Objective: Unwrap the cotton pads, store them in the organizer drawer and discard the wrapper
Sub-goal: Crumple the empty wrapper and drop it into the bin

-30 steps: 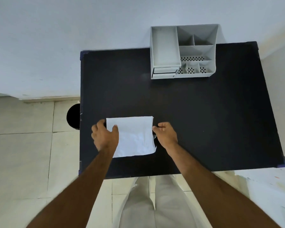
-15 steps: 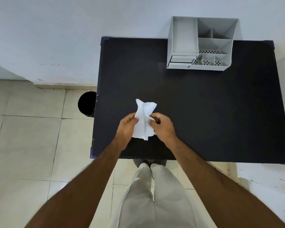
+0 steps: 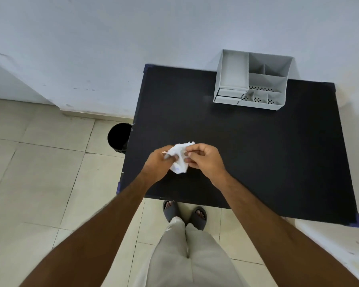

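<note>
Risk 1: I judge the wrapper could spring open and fall short once released, since crumpled paper holds its shape poorly and the bin stands on the floor off the table's left edge, partly tucked under it. Risk 2: the mouth of the bin is narrow from this angle; a toss from here could land on the tiles.

Pads: none visible on the table. The organizer sits at the far right by the wall, its drawer at the front left; I cannot tell whether the pads are inside.

Left hand: raised over the near left part of the table, fingers curled under and around the wad, clamped on it. Right hand: opposite, thumb and fingertips pinching the wad's right side, palm turned inward. Both forearms converge from below. The wrapper is compressed between the two hands, clear of the tabletop.
</note>
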